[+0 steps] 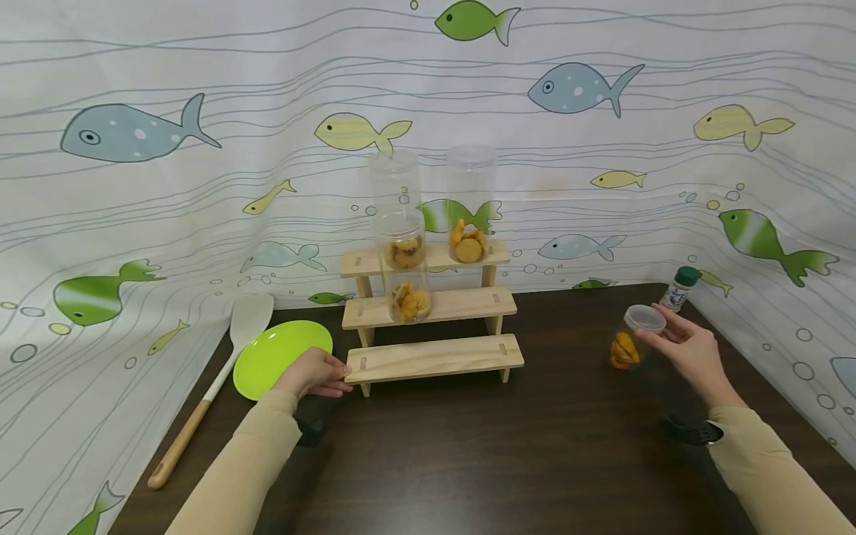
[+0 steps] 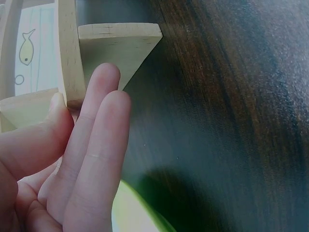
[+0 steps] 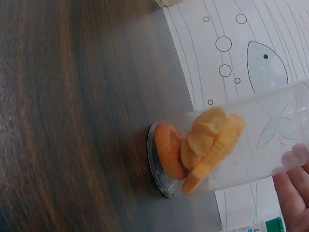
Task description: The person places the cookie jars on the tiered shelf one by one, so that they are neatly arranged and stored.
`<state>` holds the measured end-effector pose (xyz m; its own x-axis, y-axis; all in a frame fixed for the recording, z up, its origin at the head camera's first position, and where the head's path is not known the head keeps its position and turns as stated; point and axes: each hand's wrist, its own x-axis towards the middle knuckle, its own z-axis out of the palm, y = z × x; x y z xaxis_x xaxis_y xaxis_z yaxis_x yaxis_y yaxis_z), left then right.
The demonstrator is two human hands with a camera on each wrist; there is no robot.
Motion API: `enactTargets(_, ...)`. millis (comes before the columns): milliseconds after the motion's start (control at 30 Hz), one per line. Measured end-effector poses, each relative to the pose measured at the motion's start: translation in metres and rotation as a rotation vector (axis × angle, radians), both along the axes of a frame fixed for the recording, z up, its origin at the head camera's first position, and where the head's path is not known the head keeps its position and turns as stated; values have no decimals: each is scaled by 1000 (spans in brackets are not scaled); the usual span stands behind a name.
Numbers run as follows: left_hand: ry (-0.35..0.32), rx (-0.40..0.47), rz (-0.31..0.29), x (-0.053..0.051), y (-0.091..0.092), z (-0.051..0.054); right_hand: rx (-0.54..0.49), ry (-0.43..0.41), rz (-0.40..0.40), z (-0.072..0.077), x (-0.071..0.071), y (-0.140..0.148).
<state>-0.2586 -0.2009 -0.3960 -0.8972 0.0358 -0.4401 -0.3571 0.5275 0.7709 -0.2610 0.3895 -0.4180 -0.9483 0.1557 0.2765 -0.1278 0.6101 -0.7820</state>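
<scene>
A three-step wooden shelf (image 1: 428, 357) stands at the back of the dark table. My left hand (image 1: 316, 373) pinches the left end of its lowest board, thumb at the board's edge; in the left wrist view two fingers (image 2: 108, 140) extend beside it. On the right, my right hand (image 1: 692, 353) grips a clear lidded jar (image 1: 635, 334) near its top. Orange-yellow snack pieces (image 3: 198, 145) lie at its bottom; whether its base touches the table I cannot tell. Similar snack jars stand on the shelf: one on the middle step (image 1: 409, 297), two on the top step (image 1: 470, 238).
Left of the shelf lie a lime-green plate (image 1: 250, 365) and a white spatula (image 1: 224, 375) with a wooden handle. A green-capped shaker bottle (image 1: 678, 291) stands behind my right hand. Fish-patterned sheeting (image 1: 575, 186) encloses the back and sides.
</scene>
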Motion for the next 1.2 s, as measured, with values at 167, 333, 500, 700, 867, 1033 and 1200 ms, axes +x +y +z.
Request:
enactTargets(167,-2,4,6,0,0,0,-29,-10,-19,1,0,-2)
enactTargets(333,4,8,-1,0,2,1,-53,-12,-31,2,2,-4)
enactTargets(500,6,6,8,-1,3,1,-63,-8,-49,4,5,-7)
enactTargets(700,3,6,15,1,2,2,-89,17,-37,12,4,-16)
enactTargets(867,8,6,20,3,2,3,-135,56,-6,22,3,-27)
enactTargets(1033,17,5,8,5,2,3,-126,66,16,36,2,-40)
enactTargets(1200,15,5,5,4,2,3,-117,90,40,51,2,-54)
